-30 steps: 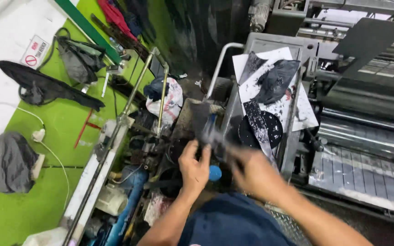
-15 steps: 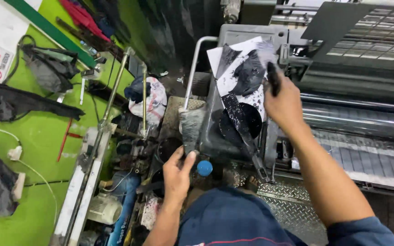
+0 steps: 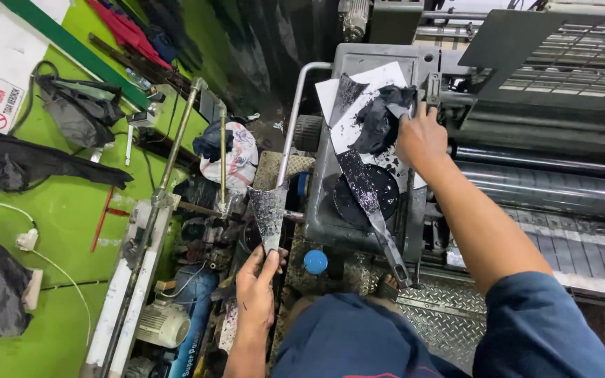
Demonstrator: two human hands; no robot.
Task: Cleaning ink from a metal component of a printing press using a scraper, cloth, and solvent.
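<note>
My left hand (image 3: 255, 290) grips the narrow end of an ink-smeared, wedge-shaped spatula (image 3: 269, 208), blade pointing up and away from me. My right hand (image 3: 421, 136) reaches onto the top of the grey machine cover (image 3: 320, 189), fingers closed on the edge of a crumpled black rag (image 3: 378, 120). The rag lies on an ink-stained white paper sheet (image 3: 369, 78). A second long ink knife (image 3: 372, 199) lies across a round black ink tin (image 3: 353, 203), its handle pointing toward me.
Press rollers (image 3: 547, 178) and a checker-plate step (image 3: 442, 308) are at right. A blue cap (image 3: 315, 261), a bent grey rail (image 3: 290, 133), a motor (image 3: 166, 323), and black bags (image 3: 71, 112) on the green floor (image 3: 57, 217) are at left.
My right hand left the spatula by my left hand and moved up and right onto the black rag. My left hand keeps the spatula, now held upright.
</note>
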